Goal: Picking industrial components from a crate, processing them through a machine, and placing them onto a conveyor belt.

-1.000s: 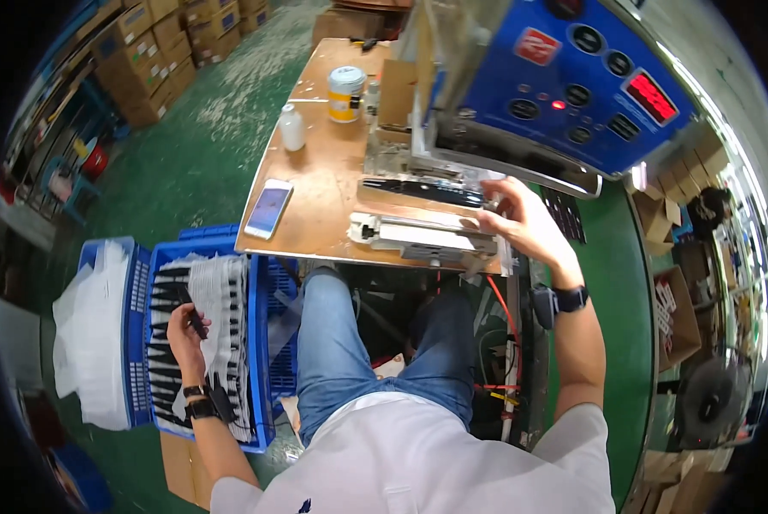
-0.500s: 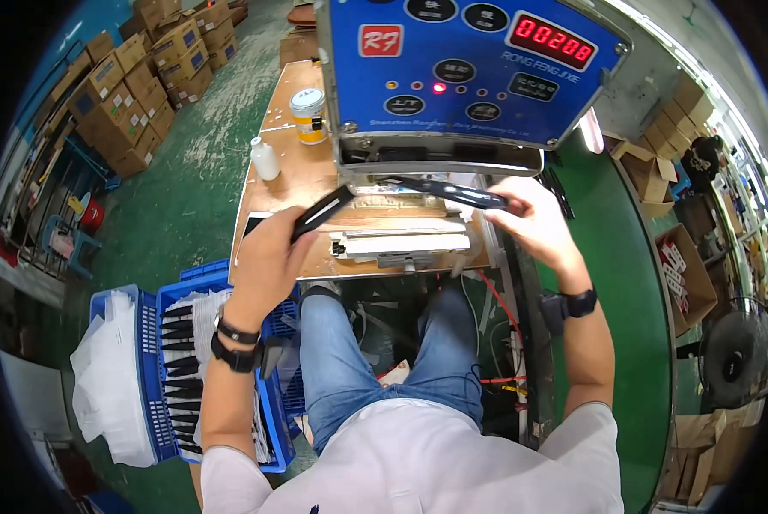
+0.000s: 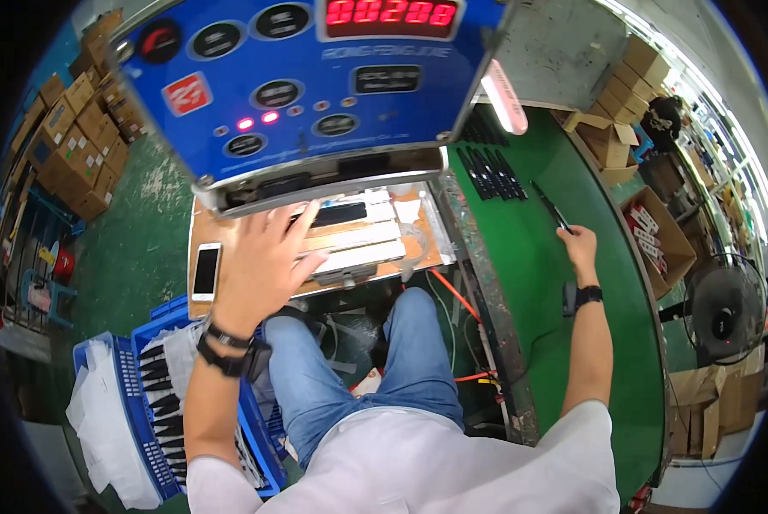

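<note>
My right hand (image 3: 582, 250) is stretched out to the right over the green belt (image 3: 564, 343). Its fingers grip one end of a long, slim, glossy black part (image 3: 552, 206) whose kind I cannot tell. My left hand (image 3: 262, 261) is at the work table, fingers spread, beneath the blue control box (image 3: 298, 86). Beside its fingertips, another black part (image 3: 343, 214) lies in the pale metal fixture (image 3: 363, 255); whether they touch it, I cannot tell. Several similar black parts (image 3: 492, 175) rest side by side on the belt.
A white phone (image 3: 205, 272) lies at the table's left edge. Blue crates (image 3: 136, 411) at my left hold black parts and white sheets. A carton (image 3: 658, 240) and a black fan (image 3: 723, 313) stand beyond the belt. A red hose (image 3: 457, 295) runs below the table.
My right hand has carried its black part from the table rightward over the belt. My left hand has let go of its part, which now lies in the fixture. The view has shifted right.
</note>
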Demonstrator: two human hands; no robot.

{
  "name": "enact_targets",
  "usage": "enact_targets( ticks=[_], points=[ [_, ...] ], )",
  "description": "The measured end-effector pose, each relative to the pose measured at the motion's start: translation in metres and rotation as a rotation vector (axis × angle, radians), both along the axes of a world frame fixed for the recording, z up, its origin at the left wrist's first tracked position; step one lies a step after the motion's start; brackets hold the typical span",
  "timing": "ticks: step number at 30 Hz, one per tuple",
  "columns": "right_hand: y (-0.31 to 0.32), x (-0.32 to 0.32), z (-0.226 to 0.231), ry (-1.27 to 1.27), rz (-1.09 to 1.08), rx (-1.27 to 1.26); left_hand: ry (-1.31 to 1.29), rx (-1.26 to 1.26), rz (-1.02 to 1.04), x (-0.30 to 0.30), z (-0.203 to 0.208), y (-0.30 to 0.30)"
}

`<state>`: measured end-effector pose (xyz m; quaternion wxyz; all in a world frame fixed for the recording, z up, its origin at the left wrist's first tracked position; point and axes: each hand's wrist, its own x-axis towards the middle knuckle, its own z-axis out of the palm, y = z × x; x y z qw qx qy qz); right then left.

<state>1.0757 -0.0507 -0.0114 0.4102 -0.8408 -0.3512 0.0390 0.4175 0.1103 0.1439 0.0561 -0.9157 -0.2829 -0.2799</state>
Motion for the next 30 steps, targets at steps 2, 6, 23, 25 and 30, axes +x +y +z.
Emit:
enact_targets(
  ticks=[2,6,23,25,30],
  points=[
    [0.019,-0.006,-0.01,-0.146,-0.079,-0.121,-0.081,-0.081,0.086,-0.033,-0.01,-0.027],
    [0.069,-0.027,-0.014,-0.337,0.008,-0.292,-0.289,-0.244,0.565,-0.166,-0.069,-0.097],
    [0.179,0.05,-0.04,-0.184,0.3,-0.243,-0.376,-0.414,1.367,-0.345,-0.22,-0.364],
    [0.175,0.033,-0.009,-0.126,0.349,-0.173,-0.494,-0.478,1.469,-0.356,-0.214,-0.329],
    [0.155,-0.024,0.032,-0.006,0.539,0.015,-0.326,-0.633,1.387,-0.353,-0.235,-0.241]
  ],
)
